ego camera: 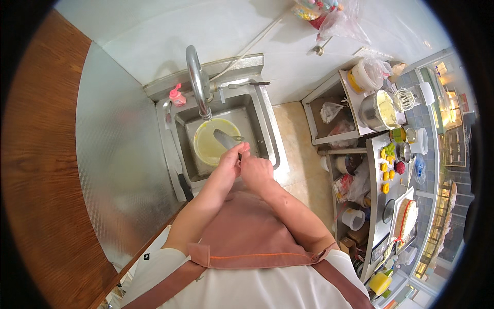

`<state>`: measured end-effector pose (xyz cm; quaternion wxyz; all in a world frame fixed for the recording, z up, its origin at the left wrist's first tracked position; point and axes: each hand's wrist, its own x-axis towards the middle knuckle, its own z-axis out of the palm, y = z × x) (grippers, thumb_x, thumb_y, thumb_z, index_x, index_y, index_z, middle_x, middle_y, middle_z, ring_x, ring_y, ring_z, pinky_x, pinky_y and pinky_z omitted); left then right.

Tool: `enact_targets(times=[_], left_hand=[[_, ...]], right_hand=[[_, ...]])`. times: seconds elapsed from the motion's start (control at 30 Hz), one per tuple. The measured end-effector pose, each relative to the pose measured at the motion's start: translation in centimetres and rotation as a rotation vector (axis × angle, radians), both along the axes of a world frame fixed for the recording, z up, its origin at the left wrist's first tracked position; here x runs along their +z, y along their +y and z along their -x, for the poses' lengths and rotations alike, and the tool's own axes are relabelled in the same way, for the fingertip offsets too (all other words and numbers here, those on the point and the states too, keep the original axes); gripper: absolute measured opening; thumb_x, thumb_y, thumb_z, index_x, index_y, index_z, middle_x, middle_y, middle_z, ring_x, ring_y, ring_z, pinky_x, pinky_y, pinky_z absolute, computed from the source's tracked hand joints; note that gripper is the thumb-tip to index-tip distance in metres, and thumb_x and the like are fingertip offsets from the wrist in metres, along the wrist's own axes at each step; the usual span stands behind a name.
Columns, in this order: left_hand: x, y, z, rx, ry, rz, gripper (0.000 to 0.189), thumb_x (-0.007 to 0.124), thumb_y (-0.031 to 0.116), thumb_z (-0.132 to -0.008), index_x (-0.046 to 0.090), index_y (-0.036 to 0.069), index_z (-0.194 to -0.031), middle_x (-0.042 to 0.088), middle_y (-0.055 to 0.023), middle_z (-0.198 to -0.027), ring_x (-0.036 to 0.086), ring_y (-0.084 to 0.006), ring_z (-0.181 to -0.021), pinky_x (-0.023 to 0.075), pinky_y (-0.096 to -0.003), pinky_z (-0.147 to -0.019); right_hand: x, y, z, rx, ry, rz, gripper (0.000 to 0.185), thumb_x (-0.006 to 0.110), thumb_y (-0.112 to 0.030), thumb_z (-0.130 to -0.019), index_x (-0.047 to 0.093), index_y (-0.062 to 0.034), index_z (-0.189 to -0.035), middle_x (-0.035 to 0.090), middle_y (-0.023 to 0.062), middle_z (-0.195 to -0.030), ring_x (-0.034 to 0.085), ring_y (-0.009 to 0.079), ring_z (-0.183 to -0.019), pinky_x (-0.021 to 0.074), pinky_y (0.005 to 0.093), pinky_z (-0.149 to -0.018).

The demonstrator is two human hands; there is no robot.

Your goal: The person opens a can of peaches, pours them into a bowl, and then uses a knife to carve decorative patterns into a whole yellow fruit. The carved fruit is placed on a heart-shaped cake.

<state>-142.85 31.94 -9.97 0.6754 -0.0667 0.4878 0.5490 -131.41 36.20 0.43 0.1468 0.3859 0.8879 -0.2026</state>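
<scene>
Both hands meet over the near edge of a stainless steel sink (253, 116). My left hand (231, 160) and my right hand (256, 170) are closed around the dark handle of a utensil with a flat metal blade (224, 139), perhaps a spatula; which hand bears the grip is partly hidden. The blade points away from me, above a round tub with a yellowish rim (198, 152) that holds cloudy liquid in the basin. A chrome faucet (197, 81) arches over the tub's far side. No water stream can be made out.
A pink pump bottle (177, 96) stands at the sink's back left corner. A long knife with a black handle (185, 187) lies on the left rim, a dark-handled spatula (249, 84) on the back ledge. Right: a shelf unit, steel mixing bowl (376, 112), cut fruit (386, 175) and a cake (407, 220).
</scene>
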Motion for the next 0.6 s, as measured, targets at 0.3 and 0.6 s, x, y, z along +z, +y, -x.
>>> enact_targets(times=[0.3, 0.6], left_hand=[[-4.2, 1.1, 3.8, 0.038, 0.036, 0.267, 0.019, 0.076, 0.035, -0.095, 0.076, 0.021, -0.109, 0.072, 0.0051, -0.113, 0.059, -0.0201, -0.114, 0.0459, -0.0465, -0.097], [0.6, -1.4, 12.9, -0.140, 0.530, -0.220, 0.028, 0.066, 0.029, -0.103, 0.071, 0.007, -0.119, 0.072, -0.0081, -0.123, 0.066, -0.0210, -0.112, 0.0523, -0.0380, -0.101]], right_hand=[[1.6, -2.2, -4.0, -0.088, 0.059, 0.053, 0.026, 0.062, -0.025, -0.101, 0.055, -0.0005, -0.104, 0.074, 0.0175, -0.087, 0.074, 0.0379, -0.078, 0.0564, 0.0499, -0.069], [6.1, -5.0, -12.9, -0.451, 0.137, 0.125, 0.027, 0.060, -0.029, -0.103, 0.055, -0.0031, -0.105, 0.072, 0.0211, -0.082, 0.070, 0.0450, -0.078, 0.0537, 0.0562, -0.071]])
